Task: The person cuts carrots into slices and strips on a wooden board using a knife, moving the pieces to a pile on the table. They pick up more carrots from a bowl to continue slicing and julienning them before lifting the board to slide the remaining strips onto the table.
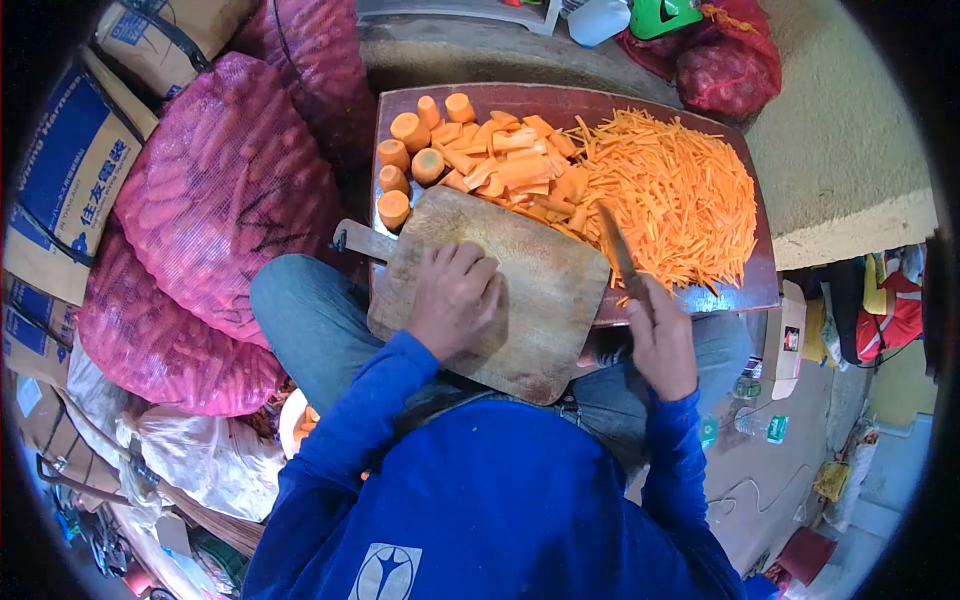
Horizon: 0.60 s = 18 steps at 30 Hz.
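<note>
A wooden cutting board (530, 290) lies tilted across my lap, its upper edge against a low dark red table (755, 285). My left hand (457, 300) rests on the board's left part with its fingers curled down; whether anything is under them cannot be seen. In my right hand (662, 340) is a knife (622, 248), its blade pointing up and away over the board's right edge, beside the carrot shreds. A large heap of shredded carrot (670, 195) covers the table's right side. Carrot slabs (520, 165) and short upright carrot chunks (410, 130) stand at its left.
Pink mesh sacks (230, 200) fill the left side, beside cardboard boxes (70, 170). A red mesh bag (728, 75) sits behind the table. A metal blade or handle (365, 241) sticks out at the board's left. Plastic bottles (760, 424) lie on the floor at right.
</note>
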Each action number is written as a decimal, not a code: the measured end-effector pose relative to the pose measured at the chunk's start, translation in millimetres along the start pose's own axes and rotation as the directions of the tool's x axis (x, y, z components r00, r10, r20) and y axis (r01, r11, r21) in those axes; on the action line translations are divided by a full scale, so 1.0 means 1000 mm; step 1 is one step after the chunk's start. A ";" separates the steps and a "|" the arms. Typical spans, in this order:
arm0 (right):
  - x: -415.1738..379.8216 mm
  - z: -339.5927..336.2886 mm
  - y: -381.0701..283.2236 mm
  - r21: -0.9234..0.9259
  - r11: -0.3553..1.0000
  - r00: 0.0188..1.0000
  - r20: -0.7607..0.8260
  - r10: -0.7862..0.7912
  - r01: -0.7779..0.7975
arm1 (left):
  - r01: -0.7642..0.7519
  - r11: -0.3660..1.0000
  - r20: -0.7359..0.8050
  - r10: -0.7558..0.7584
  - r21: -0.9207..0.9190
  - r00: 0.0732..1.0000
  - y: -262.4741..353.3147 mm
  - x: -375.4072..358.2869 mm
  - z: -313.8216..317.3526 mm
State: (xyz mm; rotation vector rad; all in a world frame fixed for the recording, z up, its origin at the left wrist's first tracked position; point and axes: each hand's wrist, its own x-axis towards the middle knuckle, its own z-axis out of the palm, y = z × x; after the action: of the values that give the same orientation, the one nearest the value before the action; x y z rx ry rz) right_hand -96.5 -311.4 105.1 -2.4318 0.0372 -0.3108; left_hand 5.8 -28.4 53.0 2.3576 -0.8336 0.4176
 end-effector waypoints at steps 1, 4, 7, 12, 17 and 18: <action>-0.002 0.003 -0.006 0.007 0.999 0.999 0.020 -0.044 0.043 | -0.030 1.000 -0.009 0.030 -0.002 1.000 -0.003 0.012 0.002; -0.020 0.021 -0.005 0.017 1.000 0.989 0.149 0.018 -0.021 | -0.071 0.997 -0.020 0.071 0.012 0.997 -0.016 0.052 0.015; -0.019 0.018 -0.018 -0.004 0.998 0.976 0.205 0.066 -0.067 | -0.116 0.993 -0.042 0.117 0.034 0.992 -0.029 0.089 0.031; -0.021 0.020 -0.018 -0.013 0.996 0.970 0.230 0.084 -0.083 | -0.094 0.987 0.088 0.083 0.131 0.993 -0.043 0.121 0.048; -0.024 0.023 -0.021 0.014 0.998 0.974 0.219 0.053 -0.057 | -0.017 0.999 0.102 0.013 0.039 0.995 -0.053 0.127 0.048; -0.024 0.024 -0.021 0.028 0.999 0.976 0.217 0.037 -0.044 | 0.034 0.999 0.112 -0.033 0.001 0.993 -0.053 0.127 0.047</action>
State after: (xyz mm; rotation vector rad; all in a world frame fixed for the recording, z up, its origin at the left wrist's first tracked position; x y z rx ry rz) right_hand -115.5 -277.5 95.4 -2.4147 -0.0141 -0.0268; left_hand 140.1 -83.1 53.0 2.4093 -0.8438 0.2729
